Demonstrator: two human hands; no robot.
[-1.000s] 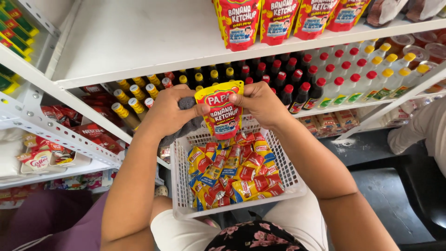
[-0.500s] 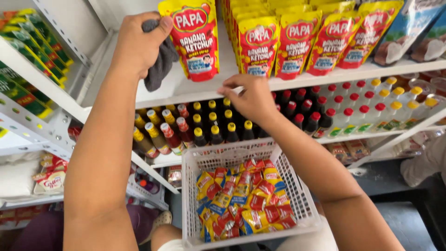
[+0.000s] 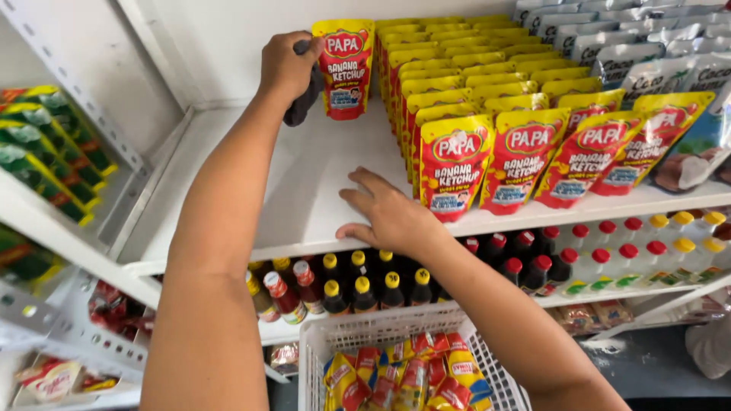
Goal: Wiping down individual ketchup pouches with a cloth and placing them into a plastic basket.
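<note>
Two arms reach up to the white metal shelf (image 3: 320, 190) in front of you. Your left arm stretches long and nearly straight toward the back of the shelf, and your left hand (image 3: 289, 65) is curled shut near the rear wall. It pinches the top left corner of a red and yellow stand-up sauce pouch (image 3: 346, 68) and also bunches a dark grey cloth (image 3: 304, 103) that hangs below the fist. Your right arm comes in lower, bent at the elbow, and your right hand (image 3: 384, 217) lies palm down on the bare front part of the shelf, fingers spread and flat, gripping nothing.

The pouch stands upright, its printed face toward you, glossy, red in the middle with a yellow top band and yellow edges. It sits just to the right of your left hand, touching it, on the left edge of the rows of matching red and yellow pouches (image 3: 487, 106) that fill the shelf to the right. It is well apart from your right hand, which rests just beside the front pouch of those rows.

Below, a white plastic mesh basket (image 3: 327, 342) holds small red and yellow sachets (image 3: 403, 377), and dark bottles with yellow and red caps (image 3: 365, 285) line the lower shelf.
</note>
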